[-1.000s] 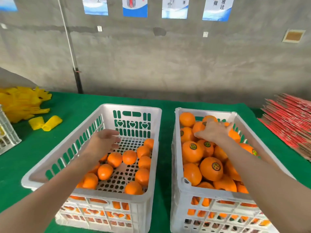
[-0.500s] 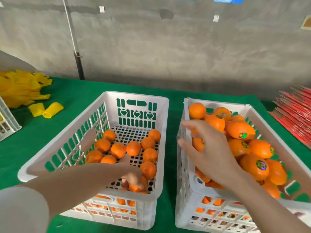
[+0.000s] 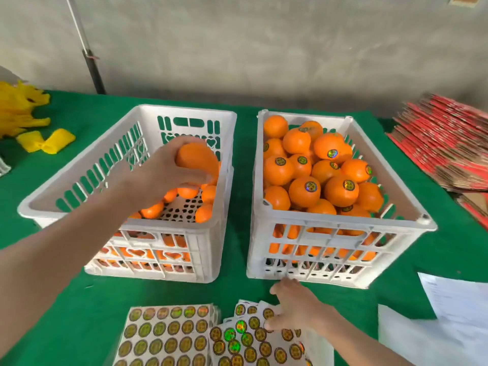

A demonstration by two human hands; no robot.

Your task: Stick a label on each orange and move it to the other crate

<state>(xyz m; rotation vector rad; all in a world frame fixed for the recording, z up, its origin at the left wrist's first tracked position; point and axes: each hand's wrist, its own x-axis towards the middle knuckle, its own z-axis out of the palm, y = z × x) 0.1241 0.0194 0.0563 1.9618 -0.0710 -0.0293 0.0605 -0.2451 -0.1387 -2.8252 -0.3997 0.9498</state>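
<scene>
1. Left hand (image 3: 161, 175) fingers clasp an orange (image 3: 196, 161) above the left crate (image 3: 216, 233).
2. Right hand (image 3: 295, 305) fingertips press a label sheet (image 3: 250, 339), below the right crate (image 3: 340, 249).

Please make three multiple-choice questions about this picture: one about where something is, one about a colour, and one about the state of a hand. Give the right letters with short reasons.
1. Where do the sticker sheets lie?
A. in front of the crates
B. inside the right crate
C. behind the crates

2. What colour is the table cover?
A. blue
B. green
C. grey

3. What is the left hand doing?
A. resting empty
B. peeling a sticker
C. holding an orange

Answers:
1 A, the sheets lie on the cover nearest the camera.
2 B, green cloth shows all around both crates.
3 C, the fingers wrap an orange above the left crate, while the right hand touches the stickers.
</scene>
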